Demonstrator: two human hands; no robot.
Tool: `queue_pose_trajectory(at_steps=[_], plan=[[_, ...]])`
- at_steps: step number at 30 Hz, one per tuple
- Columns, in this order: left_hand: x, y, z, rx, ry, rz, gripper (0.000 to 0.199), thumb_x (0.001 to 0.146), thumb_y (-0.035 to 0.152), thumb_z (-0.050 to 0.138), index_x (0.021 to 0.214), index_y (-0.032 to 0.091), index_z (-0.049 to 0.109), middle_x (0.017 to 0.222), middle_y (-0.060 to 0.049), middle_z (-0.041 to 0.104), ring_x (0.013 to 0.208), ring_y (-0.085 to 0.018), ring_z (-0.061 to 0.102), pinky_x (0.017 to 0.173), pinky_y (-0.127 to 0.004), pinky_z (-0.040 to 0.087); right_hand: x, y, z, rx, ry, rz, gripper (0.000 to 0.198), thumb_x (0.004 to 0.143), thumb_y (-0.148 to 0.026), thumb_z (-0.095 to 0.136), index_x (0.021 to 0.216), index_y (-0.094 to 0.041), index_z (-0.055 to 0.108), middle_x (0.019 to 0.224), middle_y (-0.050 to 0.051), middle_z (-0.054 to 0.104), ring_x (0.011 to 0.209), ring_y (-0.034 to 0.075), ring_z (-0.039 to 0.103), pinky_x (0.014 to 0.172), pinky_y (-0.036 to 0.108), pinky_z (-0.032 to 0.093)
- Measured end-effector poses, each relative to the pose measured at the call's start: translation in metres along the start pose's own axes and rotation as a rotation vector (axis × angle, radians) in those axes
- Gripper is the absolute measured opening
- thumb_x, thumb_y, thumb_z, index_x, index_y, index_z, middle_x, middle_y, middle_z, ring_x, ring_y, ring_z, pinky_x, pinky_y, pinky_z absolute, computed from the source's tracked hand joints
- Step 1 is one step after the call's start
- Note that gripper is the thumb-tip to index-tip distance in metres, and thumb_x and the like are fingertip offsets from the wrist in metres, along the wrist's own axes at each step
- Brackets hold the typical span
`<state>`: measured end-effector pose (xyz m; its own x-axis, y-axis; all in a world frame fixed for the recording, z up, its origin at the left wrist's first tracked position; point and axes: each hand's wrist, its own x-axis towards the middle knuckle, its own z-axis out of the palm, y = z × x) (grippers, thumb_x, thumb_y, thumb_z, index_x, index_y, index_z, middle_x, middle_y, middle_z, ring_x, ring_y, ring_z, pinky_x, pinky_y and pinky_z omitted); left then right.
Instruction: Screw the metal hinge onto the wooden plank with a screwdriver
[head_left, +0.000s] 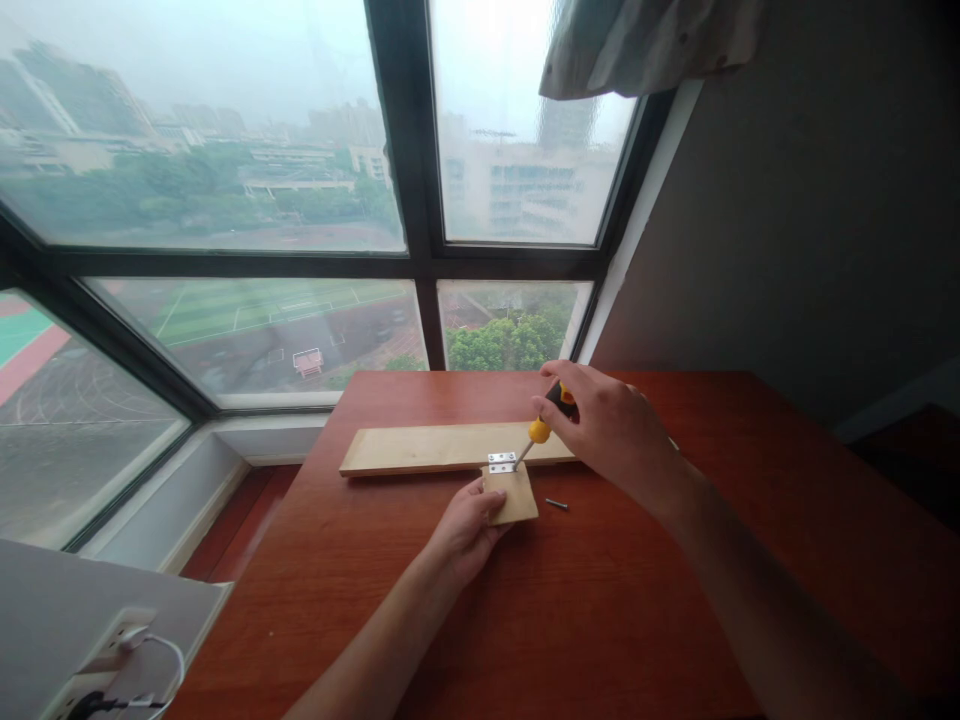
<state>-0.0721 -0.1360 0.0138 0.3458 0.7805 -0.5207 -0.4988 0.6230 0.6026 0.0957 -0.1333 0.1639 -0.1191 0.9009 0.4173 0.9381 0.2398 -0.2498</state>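
Gripped by its edge in my left hand (466, 528) is a small square wooden board (516, 500), tilted up off the table. A silver hinge (502, 463) lies along the board's far edge. My right hand (611, 415) is closed round the yellow and black handle of a screwdriver (539, 431). The tool slants down to the left, its tip at the hinge's right side; whether it sits in a screw is too small to tell. Behind the hinge lies a long wooden plank (420, 448), its right part hidden by my right hand.
A small dark metal piece, like a screw or bolt (556, 504), lies right of the board on the reddish-brown table (360, 600). Large windows (300, 330) stand behind the table. At lower left, a wall socket (124, 640) holds a plugged-in white cable.
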Motion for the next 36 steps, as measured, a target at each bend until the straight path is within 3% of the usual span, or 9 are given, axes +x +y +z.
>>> queue_pose_trajectory(at_steps=[6, 12, 15, 18, 24, 27, 31, 36], plan=[[0.001, -0.001, -0.001, 0.002, -0.001, 0.001, 0.030, 0.071, -0.003, 0.060, 0.098, 0.009, 0.065, 0.090, -0.012, 0.070, 0.075, -0.018, 0.066, 0.074, -0.029, 0.054, -0.004, 0.001, -0.002, 0.111, -0.022, -0.049, 0.041, 0.081, -0.022, 0.053, 0.122, -0.023, 0.051, 0.120, 0.006, 0.063, 0.096, 0.022, 0.064, 0.077, 0.032, 0.048], [0.002, -0.001, -0.001, -0.003, -0.003, 0.001, 0.030, 0.071, -0.002, 0.062, 0.098, 0.009, 0.065, 0.094, -0.012, 0.070, 0.078, -0.018, 0.066, 0.077, -0.030, 0.054, -0.004, 0.003, 0.000, 0.009, -0.008, -0.007, 0.032, 0.089, -0.039, 0.050, 0.117, -0.025, 0.054, 0.109, 0.005, 0.068, 0.088, 0.024, 0.066, 0.071, 0.034, 0.048], [0.002, -0.001, -0.001, 0.000, -0.002, 0.003, 0.031, 0.070, -0.002, 0.062, 0.099, 0.009, 0.065, 0.093, -0.013, 0.070, 0.077, -0.018, 0.066, 0.077, -0.030, 0.054, -0.005, 0.004, 0.001, 0.057, -0.010, -0.016, 0.030, 0.087, -0.030, 0.050, 0.117, -0.024, 0.054, 0.111, 0.005, 0.067, 0.090, 0.023, 0.065, 0.074, 0.033, 0.048], [0.001, 0.000, -0.001, 0.001, -0.008, 0.001, 0.031, 0.070, -0.002, 0.062, 0.099, 0.009, 0.065, 0.091, -0.012, 0.070, 0.076, -0.018, 0.066, 0.076, -0.030, 0.054, -0.008, 0.003, -0.001, 0.114, -0.016, -0.024, 0.041, 0.080, -0.021, 0.053, 0.121, -0.024, 0.050, 0.117, 0.004, 0.064, 0.093, 0.021, 0.064, 0.076, 0.031, 0.048], [0.001, -0.001, -0.002, 0.001, -0.023, 0.009, 0.031, 0.070, -0.001, 0.064, 0.100, 0.010, 0.065, 0.092, -0.012, 0.070, 0.078, -0.018, 0.066, 0.079, -0.030, 0.054, -0.008, 0.003, -0.002, 0.036, 0.002, 0.003, 0.030, 0.088, -0.038, 0.051, 0.115, -0.025, 0.055, 0.106, 0.004, 0.068, 0.083, 0.022, 0.065, 0.069, 0.033, 0.048], [0.002, -0.001, -0.002, -0.002, -0.021, 0.009, 0.031, 0.070, -0.002, 0.063, 0.099, 0.009, 0.065, 0.092, -0.012, 0.070, 0.077, -0.018, 0.066, 0.077, -0.030, 0.054, -0.008, 0.005, 0.000, 0.067, 0.008, -0.006, 0.027, 0.087, -0.031, 0.051, 0.113, -0.024, 0.056, 0.105, 0.004, 0.068, 0.084, 0.021, 0.066, 0.071, 0.032, 0.048], [0.002, -0.002, -0.003, -0.007, -0.024, 0.010, 0.031, 0.069, -0.002, 0.063, 0.098, 0.009, 0.065, 0.092, -0.013, 0.070, 0.077, -0.018, 0.066, 0.076, -0.030, 0.054, -0.012, 0.005, 0.000, 0.126, 0.012, -0.039, 0.038, 0.080, -0.020, 0.053, 0.118, -0.023, 0.052, 0.116, 0.005, 0.065, 0.092, 0.021, 0.065, 0.077, 0.032, 0.050], [0.001, -0.002, -0.003, -0.011, -0.028, 0.005, 0.030, 0.069, -0.001, 0.065, 0.098, 0.008, 0.065, 0.091, -0.012, 0.070, 0.077, -0.018, 0.066, 0.078, -0.031, 0.054, -0.015, 0.005, -0.002, 0.110, 0.024, -0.039, 0.029, 0.085, -0.029, 0.054, 0.113, -0.023, 0.056, 0.114, 0.007, 0.066, 0.092, 0.023, 0.066, 0.076, 0.034, 0.050]])
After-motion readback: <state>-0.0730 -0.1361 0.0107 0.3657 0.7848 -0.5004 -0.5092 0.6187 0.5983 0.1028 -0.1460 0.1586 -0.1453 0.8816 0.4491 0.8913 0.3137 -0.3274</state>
